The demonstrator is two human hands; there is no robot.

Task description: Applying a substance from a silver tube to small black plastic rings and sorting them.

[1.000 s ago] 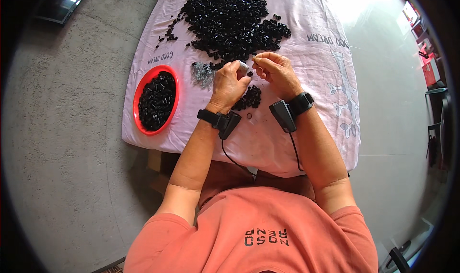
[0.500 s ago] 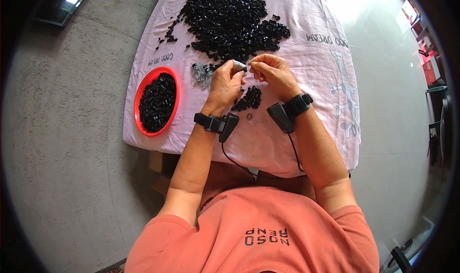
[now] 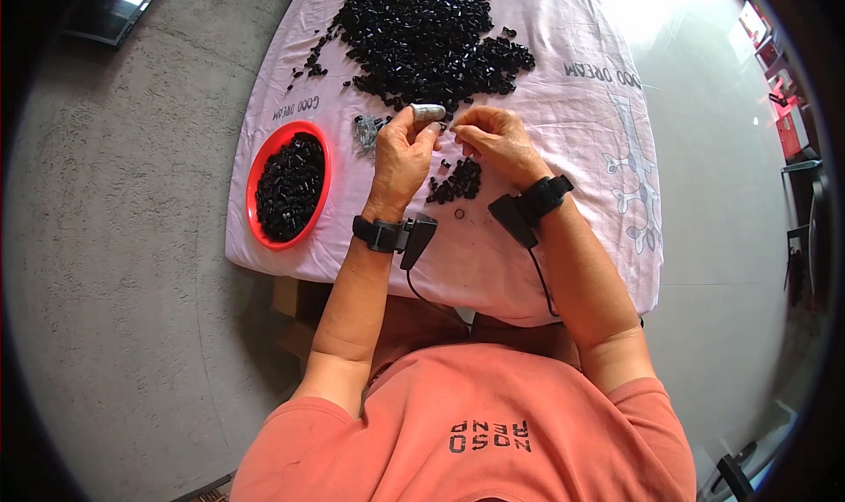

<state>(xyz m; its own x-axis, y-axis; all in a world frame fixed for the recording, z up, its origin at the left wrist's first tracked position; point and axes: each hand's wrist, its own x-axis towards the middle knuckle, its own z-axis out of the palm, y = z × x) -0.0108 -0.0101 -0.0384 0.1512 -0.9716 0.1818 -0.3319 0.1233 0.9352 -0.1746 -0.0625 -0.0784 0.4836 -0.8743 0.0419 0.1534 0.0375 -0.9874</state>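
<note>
My left hand (image 3: 400, 166) is closed in a pinch on a small black piece (image 3: 442, 127). Its index finger wears a silver-grey wrapping (image 3: 428, 112). Close by on the right, my right hand (image 3: 506, 147) has thumb and forefinger pressed together at that piece; whatever they hold is too small to make out. Beyond both hands spreads a large heap of small black pieces (image 3: 422, 40). A smaller pile of black pieces (image 3: 458, 183) lies between my wrists. Beside my left hand is a tangle of thin grey strands (image 3: 366, 136).
A red bowl (image 3: 326, 172) full of black pieces stands at the table's left. The table wears a pink printed cloth (image 3: 581, 238). A small dark ring (image 3: 459, 213) lies near the front. Black wrist devices (image 3: 419, 240) trail cables toward my lap.
My left hand has turned, and its wrapped index finger now lies more level and slightly farther away. The right hand has shifted slightly left; the black piece shows between the fingertips.
</note>
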